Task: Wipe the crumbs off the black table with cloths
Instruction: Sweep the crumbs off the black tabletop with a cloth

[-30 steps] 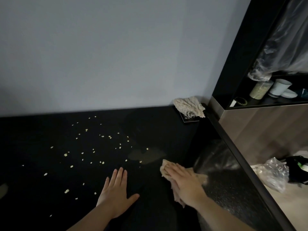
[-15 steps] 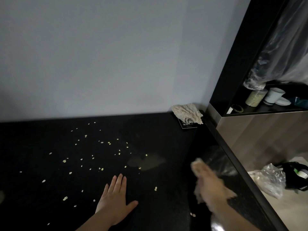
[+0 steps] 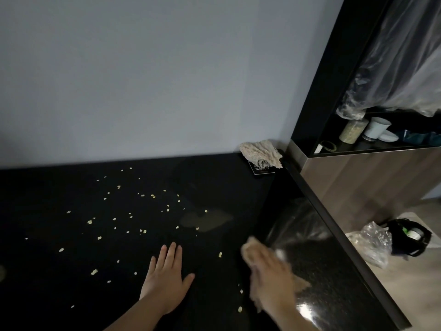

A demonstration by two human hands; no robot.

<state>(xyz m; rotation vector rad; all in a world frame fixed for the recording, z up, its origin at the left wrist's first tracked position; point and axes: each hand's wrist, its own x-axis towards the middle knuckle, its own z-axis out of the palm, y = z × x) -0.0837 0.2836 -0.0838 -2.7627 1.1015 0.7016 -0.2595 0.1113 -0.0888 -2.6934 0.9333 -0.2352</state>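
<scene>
Your left hand (image 3: 167, 278) lies flat on the matte black table (image 3: 214, 182), fingers straight and close together, holding nothing. Take it as your marker.

Just to its right, your right hand (image 3: 269, 280) sits on top of the crumpled beige wiping cloth (image 3: 301, 284). The hand is blurred with motion, so you cannot tell whether it presses the cloth flat or pinches it.

A second ago that hand and cloth were just right of the left hand. Half a second ago they had swung well away to the right, toward the table's edge. Now they are back near it, so judge this as the return of one stroke.

The stroke has carried little. Three or four pale flat crumbs now lie between the left hand and the cloth, where none lay before. The main scatter of pale crumbs (image 3: 133, 211) sits beyond the left hand and off to its left, untouched. A dull damp smear (image 3: 205, 220) lies beyond it and slightly right.

The task looks barely begun. Your next strokes probably need to start farther left than the left hand. A second beige cloth (image 3: 261, 154) lies bunched far beyond it to the right, in the corner by the grey wall, unused.
</scene>
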